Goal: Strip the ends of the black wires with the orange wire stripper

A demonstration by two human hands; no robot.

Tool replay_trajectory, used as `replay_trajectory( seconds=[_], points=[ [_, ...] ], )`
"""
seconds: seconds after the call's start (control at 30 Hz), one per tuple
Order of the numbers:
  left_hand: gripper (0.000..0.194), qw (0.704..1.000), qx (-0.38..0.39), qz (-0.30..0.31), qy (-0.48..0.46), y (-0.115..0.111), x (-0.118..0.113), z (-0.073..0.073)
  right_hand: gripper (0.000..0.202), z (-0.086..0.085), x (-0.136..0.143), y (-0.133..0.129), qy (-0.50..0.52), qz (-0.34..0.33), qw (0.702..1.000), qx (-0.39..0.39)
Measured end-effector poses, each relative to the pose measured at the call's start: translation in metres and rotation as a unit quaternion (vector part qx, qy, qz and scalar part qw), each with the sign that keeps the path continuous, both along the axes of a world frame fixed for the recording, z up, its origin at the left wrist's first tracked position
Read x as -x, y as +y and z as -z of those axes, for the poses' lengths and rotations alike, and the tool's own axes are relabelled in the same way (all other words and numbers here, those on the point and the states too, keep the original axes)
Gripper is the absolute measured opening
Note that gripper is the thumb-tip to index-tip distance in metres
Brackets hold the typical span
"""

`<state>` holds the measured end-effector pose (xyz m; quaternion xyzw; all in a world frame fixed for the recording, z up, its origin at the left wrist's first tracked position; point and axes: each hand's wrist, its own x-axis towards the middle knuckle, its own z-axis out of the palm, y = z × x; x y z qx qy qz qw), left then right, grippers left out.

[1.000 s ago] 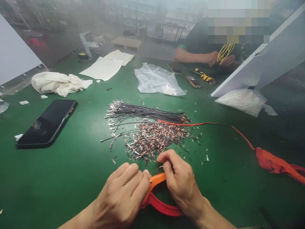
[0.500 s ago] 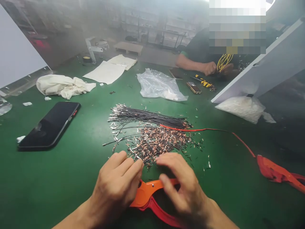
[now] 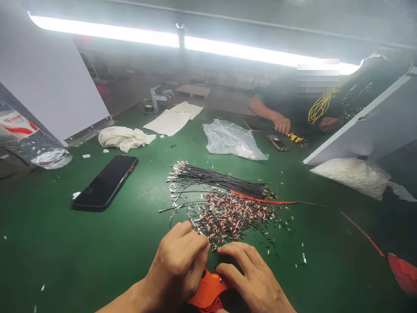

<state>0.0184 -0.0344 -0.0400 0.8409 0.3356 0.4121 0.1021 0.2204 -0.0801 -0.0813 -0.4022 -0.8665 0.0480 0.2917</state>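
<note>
My left hand [image 3: 182, 256] is closed, fingers curled tight, at the head end of an orange-and-red plier-like tool [image 3: 208, 289]; what is inside the fist is hidden. My right hand [image 3: 252, 276] bends around the tool's other side, thumb side against the orange handle. Just beyond my hands lies a heap of short black wire clippings [image 3: 234, 215] with coppery ends. Behind the heap stretches a bundle of black wires [image 3: 218, 179], silvery terminals at its left end. A red cord [image 3: 260, 200] runs from the bundle to the right.
A phone [image 3: 106, 182] lies left, near a white cloth [image 3: 125, 138] and a plastic bottle [image 3: 29, 134]. Behind are paper sheets [image 3: 167, 121] and a clear bag [image 3: 231, 139]. A filled bag [image 3: 355, 176] and red object [image 3: 404, 274] lie right. A co-worker's hand [image 3: 282, 124] is across the table.
The camera view has tilted up and turned left, bringing the lamp and bottle into sight. My hands stay together at the tool. The co-worker's hand has moved down by the yellow tool.
</note>
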Motion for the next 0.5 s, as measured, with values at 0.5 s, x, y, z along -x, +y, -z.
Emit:
replay_trajectory(
  seconds=[0.5],
  points=[
    [0.025, 0.999, -0.042, -0.007, 0.024, -0.004, -0.002, 0.004, 0.042, 0.012, 0.004, 0.007, 0.033, 0.016, 0.996, -0.077]
  ],
)
